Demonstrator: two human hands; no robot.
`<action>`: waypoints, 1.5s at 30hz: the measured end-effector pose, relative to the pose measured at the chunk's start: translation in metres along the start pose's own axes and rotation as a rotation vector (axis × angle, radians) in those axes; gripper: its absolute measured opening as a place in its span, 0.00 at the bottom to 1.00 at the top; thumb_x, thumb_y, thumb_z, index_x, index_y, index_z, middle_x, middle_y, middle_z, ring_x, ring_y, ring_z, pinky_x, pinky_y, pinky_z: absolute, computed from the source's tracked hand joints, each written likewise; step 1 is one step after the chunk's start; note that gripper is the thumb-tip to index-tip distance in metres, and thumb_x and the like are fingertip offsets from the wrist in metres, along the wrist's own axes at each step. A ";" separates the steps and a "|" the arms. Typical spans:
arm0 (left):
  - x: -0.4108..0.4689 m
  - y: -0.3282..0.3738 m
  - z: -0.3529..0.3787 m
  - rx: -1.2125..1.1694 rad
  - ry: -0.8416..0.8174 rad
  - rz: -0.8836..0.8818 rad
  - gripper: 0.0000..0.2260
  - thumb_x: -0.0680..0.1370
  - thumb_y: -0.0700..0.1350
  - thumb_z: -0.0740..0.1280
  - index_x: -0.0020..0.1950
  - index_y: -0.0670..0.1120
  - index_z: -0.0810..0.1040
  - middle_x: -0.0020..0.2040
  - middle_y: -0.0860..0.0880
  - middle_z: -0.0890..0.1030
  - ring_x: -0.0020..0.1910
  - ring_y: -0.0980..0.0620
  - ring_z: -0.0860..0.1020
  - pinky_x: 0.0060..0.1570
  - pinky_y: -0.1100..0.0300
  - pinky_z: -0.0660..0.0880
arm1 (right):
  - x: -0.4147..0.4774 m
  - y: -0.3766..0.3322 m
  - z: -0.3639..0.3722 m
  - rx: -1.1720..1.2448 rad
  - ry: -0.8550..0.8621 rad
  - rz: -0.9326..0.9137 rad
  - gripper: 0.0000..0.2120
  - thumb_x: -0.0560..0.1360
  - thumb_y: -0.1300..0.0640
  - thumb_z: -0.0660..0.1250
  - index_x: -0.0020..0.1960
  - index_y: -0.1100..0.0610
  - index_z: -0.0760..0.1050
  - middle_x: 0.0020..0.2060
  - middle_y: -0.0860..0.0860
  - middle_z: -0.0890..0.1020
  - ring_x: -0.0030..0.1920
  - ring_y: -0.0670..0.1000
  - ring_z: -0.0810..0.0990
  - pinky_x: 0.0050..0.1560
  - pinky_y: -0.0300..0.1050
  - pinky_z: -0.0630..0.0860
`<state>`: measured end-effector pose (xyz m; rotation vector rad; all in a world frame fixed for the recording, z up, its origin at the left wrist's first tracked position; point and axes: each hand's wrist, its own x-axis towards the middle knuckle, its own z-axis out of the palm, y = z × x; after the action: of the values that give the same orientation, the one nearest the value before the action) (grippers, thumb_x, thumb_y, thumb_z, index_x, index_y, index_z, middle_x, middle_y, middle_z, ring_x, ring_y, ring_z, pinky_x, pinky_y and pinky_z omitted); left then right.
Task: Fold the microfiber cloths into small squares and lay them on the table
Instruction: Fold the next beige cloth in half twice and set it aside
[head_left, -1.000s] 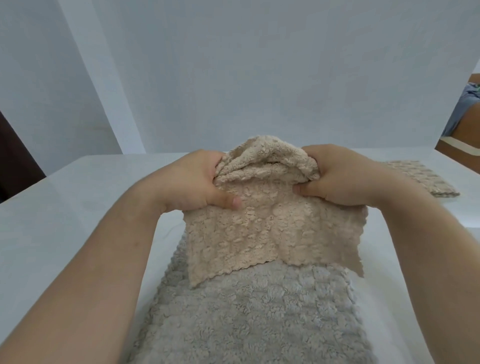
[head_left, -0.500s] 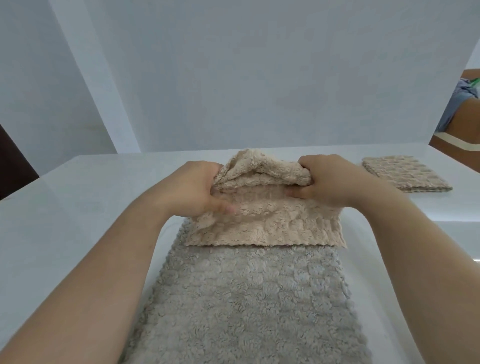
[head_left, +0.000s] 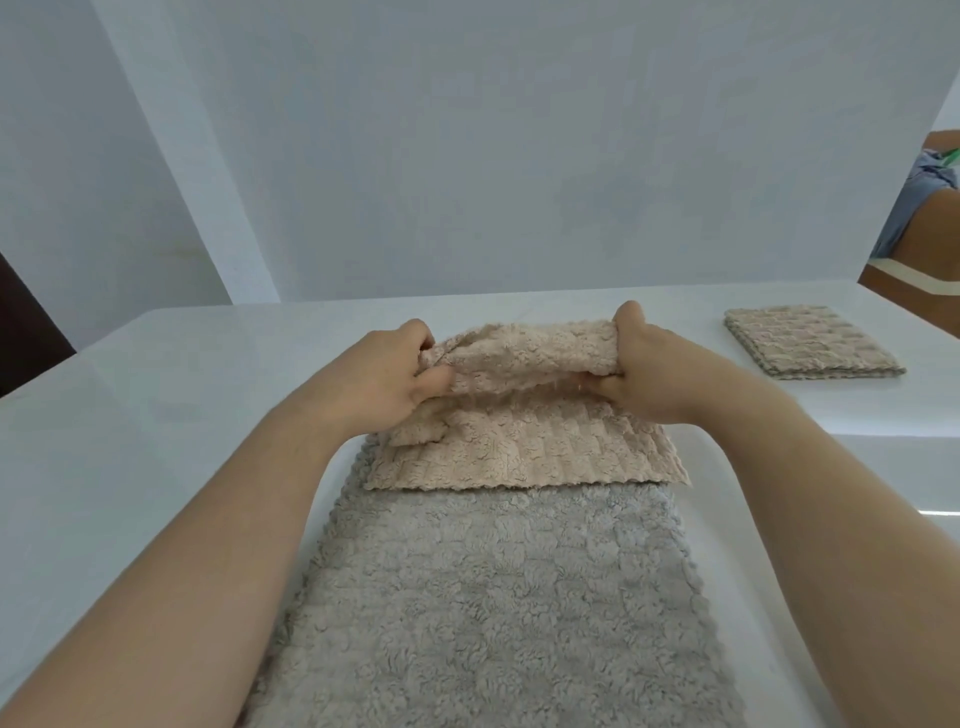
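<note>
A beige microfiber cloth (head_left: 524, 452) lies half folded on the white table (head_left: 156, 415), its near edge resting on the far end of a grey cloth (head_left: 498, 597). My left hand (head_left: 395, 379) pinches the raised fold at its left end. My right hand (head_left: 644, 364) grips the same fold at its right end. Between the hands the fold is stretched and held a little above the lower layer. A folded beige square (head_left: 810, 340) lies flat at the far right of the table.
A white wall panel (head_left: 519, 156) stands along the table's far edge. At the far right, past the table, a person's arm and blue clothing (head_left: 930, 208) show. The grey cloth runs down to the bottom of the view between my forearms.
Both hands have lowered the beige cloth from hanging in the air onto the table and moved apart, stretching the fold flatter. The view now shows more of the folded square at right.
</note>
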<state>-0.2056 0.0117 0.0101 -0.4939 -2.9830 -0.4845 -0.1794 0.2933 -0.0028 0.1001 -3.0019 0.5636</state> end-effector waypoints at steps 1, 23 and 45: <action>0.000 -0.001 0.000 -0.005 0.021 -0.002 0.11 0.82 0.52 0.63 0.59 0.48 0.70 0.39 0.50 0.80 0.38 0.50 0.77 0.38 0.52 0.74 | -0.001 0.000 -0.001 -0.009 0.010 0.008 0.28 0.75 0.37 0.69 0.53 0.56 0.59 0.41 0.56 0.79 0.39 0.58 0.80 0.41 0.59 0.80; 0.008 -0.004 -0.001 -0.216 0.445 -0.004 0.09 0.79 0.36 0.66 0.54 0.48 0.76 0.49 0.50 0.79 0.46 0.50 0.77 0.39 0.63 0.70 | 0.006 -0.007 -0.002 0.278 0.227 0.081 0.13 0.81 0.53 0.65 0.53 0.57 0.60 0.37 0.60 0.83 0.36 0.60 0.84 0.36 0.59 0.80; 0.007 -0.019 0.000 -0.023 0.257 0.111 0.07 0.75 0.42 0.74 0.51 0.50 0.88 0.49 0.55 0.82 0.50 0.53 0.79 0.52 0.56 0.76 | 0.011 0.017 -0.001 -0.076 0.141 0.059 0.05 0.78 0.57 0.61 0.53 0.54 0.69 0.43 0.53 0.77 0.41 0.56 0.77 0.40 0.50 0.76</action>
<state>-0.2180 -0.0033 0.0053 -0.5497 -2.6927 -0.5280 -0.1914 0.3090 -0.0071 -0.0327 -2.8928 0.4407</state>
